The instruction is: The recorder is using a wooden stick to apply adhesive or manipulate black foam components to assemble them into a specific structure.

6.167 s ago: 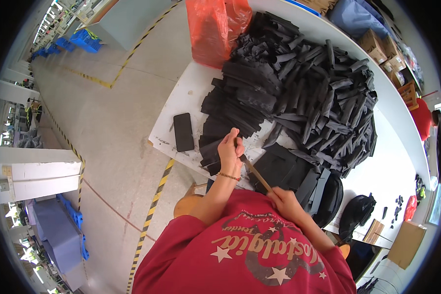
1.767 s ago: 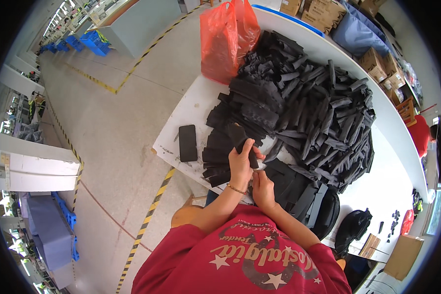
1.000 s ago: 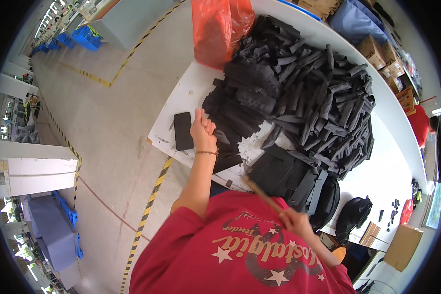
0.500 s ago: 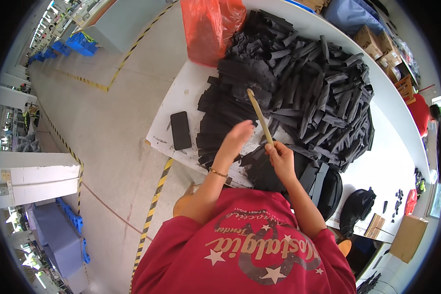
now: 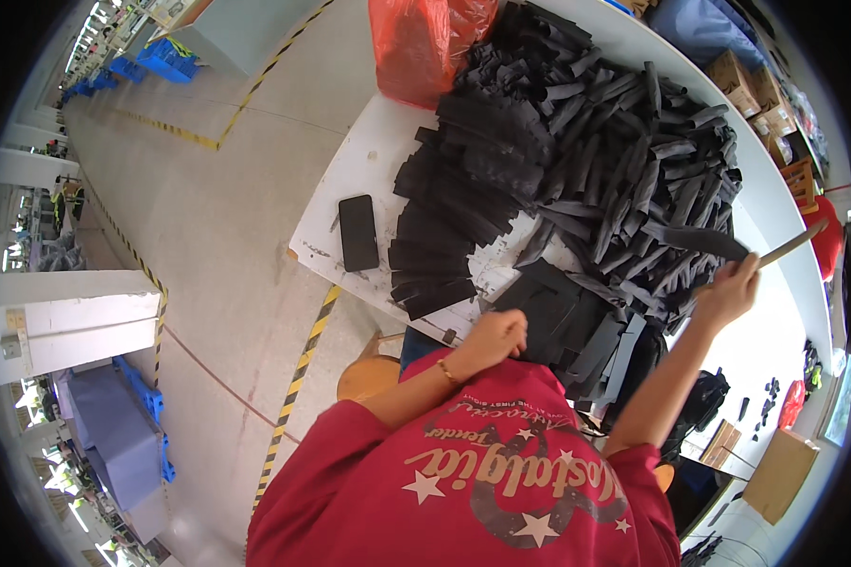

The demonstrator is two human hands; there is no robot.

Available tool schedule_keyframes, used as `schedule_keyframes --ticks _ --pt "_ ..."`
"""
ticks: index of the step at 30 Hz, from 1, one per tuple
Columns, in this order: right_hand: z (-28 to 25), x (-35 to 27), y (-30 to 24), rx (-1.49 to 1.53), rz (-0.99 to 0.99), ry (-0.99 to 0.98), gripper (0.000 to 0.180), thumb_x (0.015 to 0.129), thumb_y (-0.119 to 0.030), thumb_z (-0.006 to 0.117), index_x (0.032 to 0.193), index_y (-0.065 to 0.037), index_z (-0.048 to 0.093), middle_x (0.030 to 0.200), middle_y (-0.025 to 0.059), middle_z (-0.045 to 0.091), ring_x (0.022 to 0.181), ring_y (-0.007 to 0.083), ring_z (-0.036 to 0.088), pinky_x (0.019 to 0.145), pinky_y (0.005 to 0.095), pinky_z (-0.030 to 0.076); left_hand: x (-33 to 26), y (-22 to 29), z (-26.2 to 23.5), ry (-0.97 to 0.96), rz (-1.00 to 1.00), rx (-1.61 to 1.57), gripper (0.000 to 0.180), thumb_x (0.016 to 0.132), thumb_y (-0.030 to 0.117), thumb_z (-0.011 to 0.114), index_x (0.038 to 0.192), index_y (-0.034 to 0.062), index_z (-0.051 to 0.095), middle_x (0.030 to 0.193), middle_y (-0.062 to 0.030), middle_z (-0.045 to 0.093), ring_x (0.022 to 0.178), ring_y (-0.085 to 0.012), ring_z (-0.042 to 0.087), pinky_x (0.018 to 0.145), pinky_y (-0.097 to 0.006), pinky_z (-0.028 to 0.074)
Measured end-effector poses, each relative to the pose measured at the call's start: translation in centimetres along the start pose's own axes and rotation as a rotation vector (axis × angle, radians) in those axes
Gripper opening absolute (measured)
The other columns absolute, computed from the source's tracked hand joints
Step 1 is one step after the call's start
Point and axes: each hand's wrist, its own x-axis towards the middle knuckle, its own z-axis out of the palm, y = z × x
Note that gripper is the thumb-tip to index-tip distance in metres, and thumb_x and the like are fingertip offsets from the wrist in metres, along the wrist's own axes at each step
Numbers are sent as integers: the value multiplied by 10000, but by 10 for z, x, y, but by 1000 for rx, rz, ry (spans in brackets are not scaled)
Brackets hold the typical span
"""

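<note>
My right hand [image 5: 731,291] is stretched out to the right, closed round a thin light wooden stick [image 5: 792,246] with a bent tip. A dark strip [image 5: 704,240] reaches the same fingers; whether they grip it is unclear. Beneath that hand lies a big heap of curled black strips [image 5: 624,170], which look like fabric or leather. Close to my body, my left hand [image 5: 494,342] has its fingers curled, and what they hold, if anything, is hidden. It is beside flat black pieces [image 5: 553,307]. Overlapping black strips [image 5: 435,255] fan out on the table's left part.
On the white table [image 5: 336,184] lie a black phone [image 5: 357,233] and an orange-red plastic bag [image 5: 421,47]. A black bag [image 5: 704,397] is at the right. A round wooden stool [image 5: 369,378] stands by the near left edge. Another person in red [image 5: 827,236] shows at far right.
My right hand has swung from the middle to the far right with the stick. My left hand has drawn back toward my body from the fanned strips. The view has shifted slightly.
</note>
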Motion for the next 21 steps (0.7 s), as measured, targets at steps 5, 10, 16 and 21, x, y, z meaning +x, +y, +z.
schedule_keyframes --ticks 5,10,16,21 --pt "-14 48 51 -439 -357 -137 453 948 -392 573 1181 -3 577 927 109 638 804 169 589 742 298 465 19 -10 -86 561 421 784 148 742 151 726 770 82 599 777 -63 569 769 -273 562 655 -370 477" --pt "-17 -54 69 -484 -312 -508 226 939 -187 600 1113 -43 611 994 97 642 870 172 606 785 302 477 15 -32 -94 395 323 934 166 705 147 748 771 84 610 816 -50 565 801 -244 556 685 -347 472" --pt "-17 -150 75 -341 -23 -991 155 923 -129 597 1040 -32 627 798 108 659 709 162 619 635 300 478 20 -89 -76 457 316 1136 182 662 146 758 757 83 615 812 -36 571 809 -253 561 708 -381 465" --pt "-24 -146 62 -332 -236 -1170 165 905 -136 596 1049 -67 634 761 121 622 668 269 627 614 357 496 15 -85 -93 522 258 947 161 651 142 762 741 82 643 775 -55 591 794 -250 571 700 -376 465"
